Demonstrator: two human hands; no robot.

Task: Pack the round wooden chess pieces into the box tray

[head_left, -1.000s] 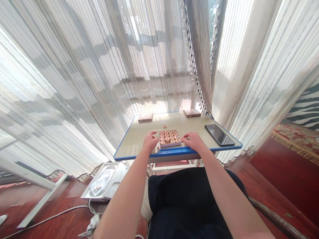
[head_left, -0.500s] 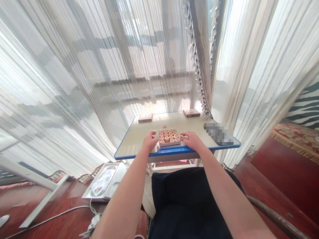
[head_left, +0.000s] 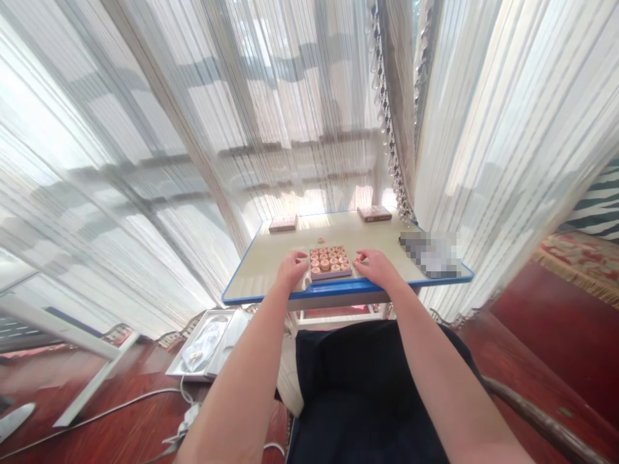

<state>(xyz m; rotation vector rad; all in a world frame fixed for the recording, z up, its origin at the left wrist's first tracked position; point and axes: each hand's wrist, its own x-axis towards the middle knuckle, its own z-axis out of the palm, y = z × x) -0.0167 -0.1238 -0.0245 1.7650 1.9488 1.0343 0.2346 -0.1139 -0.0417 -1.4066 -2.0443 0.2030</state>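
Note:
A small tray packed with several round wooden game pieces sits near the front edge of a blue-rimmed table. My left hand rests against the tray's left side with its fingers curled. My right hand lies at the tray's right side, fingers bent, with a reddish piece at its fingertips. One loose wooden piece lies on the table just behind the tray.
Two flat boxes stand at the table's back edge, one on the left and one on the right. A blurred flat object lies at the table's right. Sheer curtains hang behind. A white tray and cables are on the red floor at left.
The camera has tilted up slightly, shifting the table in view. Both hands stay at the tray's two sides.

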